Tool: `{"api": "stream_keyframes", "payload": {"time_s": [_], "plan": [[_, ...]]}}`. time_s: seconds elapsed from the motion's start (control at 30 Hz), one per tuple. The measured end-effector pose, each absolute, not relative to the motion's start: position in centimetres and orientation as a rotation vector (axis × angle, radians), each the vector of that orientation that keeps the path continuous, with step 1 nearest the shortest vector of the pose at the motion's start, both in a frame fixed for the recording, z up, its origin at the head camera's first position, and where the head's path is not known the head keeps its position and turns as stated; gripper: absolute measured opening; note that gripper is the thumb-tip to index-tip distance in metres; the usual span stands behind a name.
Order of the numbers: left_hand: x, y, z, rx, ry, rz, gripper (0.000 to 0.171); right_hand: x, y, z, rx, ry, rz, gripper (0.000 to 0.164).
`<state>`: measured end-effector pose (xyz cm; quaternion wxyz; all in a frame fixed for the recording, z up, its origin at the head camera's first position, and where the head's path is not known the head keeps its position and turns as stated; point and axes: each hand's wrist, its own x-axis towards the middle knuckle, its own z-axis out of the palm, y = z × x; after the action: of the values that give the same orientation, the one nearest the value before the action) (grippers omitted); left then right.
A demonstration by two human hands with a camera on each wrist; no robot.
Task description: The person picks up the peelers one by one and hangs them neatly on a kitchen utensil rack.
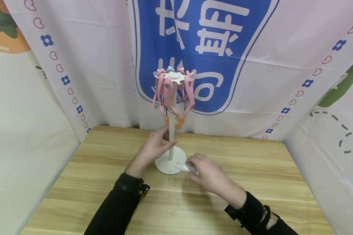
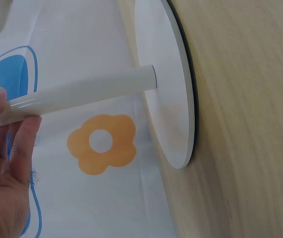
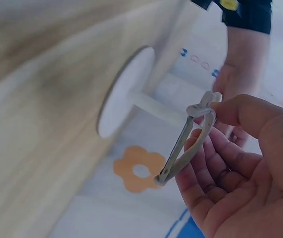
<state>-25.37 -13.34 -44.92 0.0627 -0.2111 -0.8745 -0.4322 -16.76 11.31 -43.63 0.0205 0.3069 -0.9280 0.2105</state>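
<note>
A white display stand (image 1: pixel 172 127) rises from a round base (image 1: pixel 163 167) on the table. My left hand (image 1: pixel 153 147) grips its post (image 2: pixel 91 92), thumb on one side and fingers on the other. In my right hand (image 1: pixel 209 175) a white hair clip (image 3: pixel 193 148) is pinched by thumb and fingers, low beside the post and overlapping the base in the head view. Several pink hair clips (image 1: pixel 168 94) hang from the hooked top disc (image 1: pixel 175 76), with light blue ones (image 1: pixel 170 69) partly hidden behind them.
The wooden table (image 1: pixel 247 169) ends at a printed cloth backdrop (image 1: pixel 261 98) close behind the stand. Cloth walls (image 1: pixel 26 124) also close off the sides. An orange flower (image 2: pixel 126 141) is printed on the cloth behind the post.
</note>
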Motion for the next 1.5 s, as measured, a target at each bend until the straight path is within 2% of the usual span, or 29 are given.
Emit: {"api": "stream_keyframes", "payload": {"time_s": [0.83,1.5], "plan": [[-25.5,-13.3,-45.1,-0.625,-2.673,-1.306,0.028,-16.7,12.3,-37.4,0.843,-2.670,0.729,0.029],[-25.6,-13.3,-45.2,-0.643,-2.674,-1.321,0.031,-16.2,12.3,-33.3,0.812,-2.412,0.898,0.037]]}}
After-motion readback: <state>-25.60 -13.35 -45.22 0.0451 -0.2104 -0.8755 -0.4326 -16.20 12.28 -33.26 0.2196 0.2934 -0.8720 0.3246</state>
